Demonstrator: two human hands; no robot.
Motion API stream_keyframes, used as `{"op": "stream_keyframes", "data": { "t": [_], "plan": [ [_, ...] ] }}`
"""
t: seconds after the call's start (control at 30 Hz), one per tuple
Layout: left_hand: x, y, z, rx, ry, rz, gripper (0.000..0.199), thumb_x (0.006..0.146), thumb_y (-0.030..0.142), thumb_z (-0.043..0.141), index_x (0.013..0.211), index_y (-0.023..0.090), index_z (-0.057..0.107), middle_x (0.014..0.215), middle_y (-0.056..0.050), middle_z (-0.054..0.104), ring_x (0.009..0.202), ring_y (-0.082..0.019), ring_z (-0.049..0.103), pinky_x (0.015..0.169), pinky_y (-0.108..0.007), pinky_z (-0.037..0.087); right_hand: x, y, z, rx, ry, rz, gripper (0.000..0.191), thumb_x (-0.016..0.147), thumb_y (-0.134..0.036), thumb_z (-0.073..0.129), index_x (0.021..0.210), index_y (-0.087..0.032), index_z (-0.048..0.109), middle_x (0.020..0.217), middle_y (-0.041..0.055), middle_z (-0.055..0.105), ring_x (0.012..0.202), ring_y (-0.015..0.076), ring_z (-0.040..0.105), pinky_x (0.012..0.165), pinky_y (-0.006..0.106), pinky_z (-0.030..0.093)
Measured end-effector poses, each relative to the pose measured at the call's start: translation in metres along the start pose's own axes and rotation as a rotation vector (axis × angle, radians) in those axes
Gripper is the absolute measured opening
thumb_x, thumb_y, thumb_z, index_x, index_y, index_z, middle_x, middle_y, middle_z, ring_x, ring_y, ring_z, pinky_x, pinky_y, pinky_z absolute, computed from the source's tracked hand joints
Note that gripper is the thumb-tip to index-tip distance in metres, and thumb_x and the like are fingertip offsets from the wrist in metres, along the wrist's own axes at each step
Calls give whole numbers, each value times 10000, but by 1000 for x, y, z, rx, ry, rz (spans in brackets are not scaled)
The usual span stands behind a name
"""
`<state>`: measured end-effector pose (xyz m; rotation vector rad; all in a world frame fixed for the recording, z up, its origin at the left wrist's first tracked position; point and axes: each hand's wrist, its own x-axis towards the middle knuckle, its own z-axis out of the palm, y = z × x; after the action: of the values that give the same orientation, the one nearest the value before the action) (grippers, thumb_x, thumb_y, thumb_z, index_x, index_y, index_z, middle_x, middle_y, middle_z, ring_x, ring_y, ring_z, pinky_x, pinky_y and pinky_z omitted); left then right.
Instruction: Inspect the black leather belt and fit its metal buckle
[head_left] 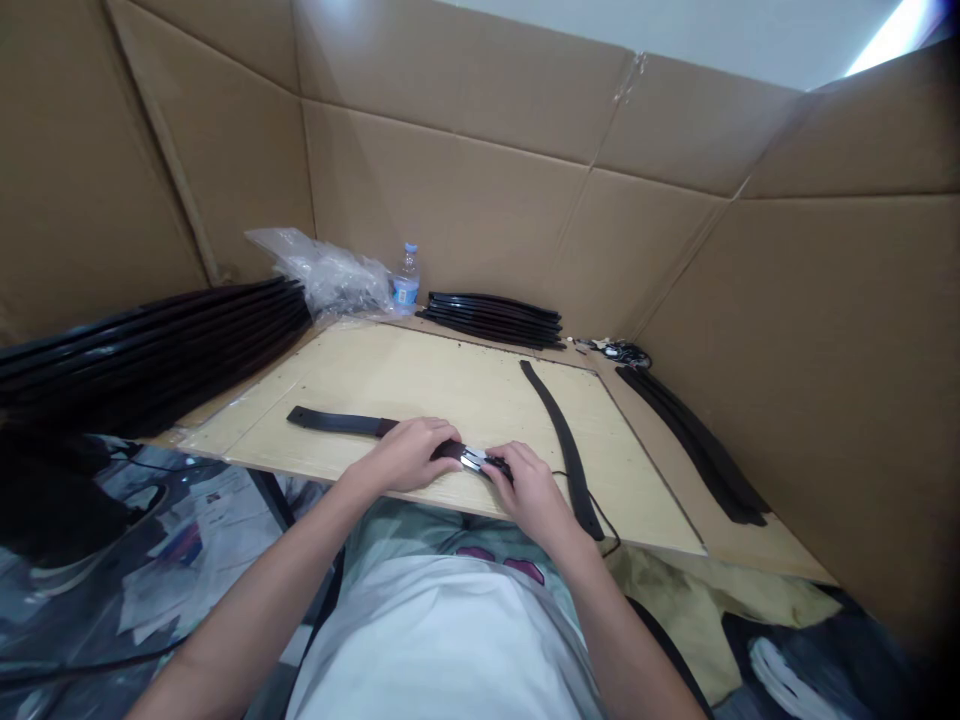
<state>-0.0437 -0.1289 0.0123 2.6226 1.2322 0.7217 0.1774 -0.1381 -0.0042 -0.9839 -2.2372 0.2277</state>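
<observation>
My left hand (420,452) is closed around a dark, slightly curved flat strip (337,421), whose far end reaches out to the left over the board. My right hand (529,490) grips a small silver-and-black tool (474,458) against the strip's right end, just beside the left fingertips. The tool's exact kind is hard to make out, as the fingers cover much of it. A thin black cord (606,512) shows beside the right wrist. Another dark curved strip (559,430) lies on the board to the right of that hand.
A pale wooden board (420,365) covers the table. Stacked dark strips (150,350) lie at left, with more strips (491,318) at the back and a pair (690,445) at right. Clear plastic wrap (330,275) and a water bottle (406,280) stand behind. Cardboard walls (465,180) enclose the table.
</observation>
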Motion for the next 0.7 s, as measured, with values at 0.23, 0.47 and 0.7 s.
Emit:
{"op": "stream_keyframes", "data": {
  "t": [0.23,0.47,0.7],
  "plan": [
    [0,0,1,-4,4,-4,259,834,392,551,1005,201,586,925,-58,629,885,-207,571,775,-294,410,0,0,0,1,-21,22,125,891,-209,481,983,-173,557,939,92,596,914,222,557,821,374,468],
    [0,0,0,-6,-4,-4,263,836,400,546,1001,198,586,923,-60,628,879,-211,572,769,-295,412,1,-3,-2,-3,-29,30,123,896,-205,471,982,-175,553,948,93,593,924,223,555,826,377,469],
    [0,1,0,-8,6,-3,267,837,404,545,1007,202,585,933,-59,624,891,-208,568,778,-296,413,3,-2,4,-55,-43,7,106,900,-210,465,970,-168,532,952,97,587,926,225,541,837,387,465]
  ]
}}
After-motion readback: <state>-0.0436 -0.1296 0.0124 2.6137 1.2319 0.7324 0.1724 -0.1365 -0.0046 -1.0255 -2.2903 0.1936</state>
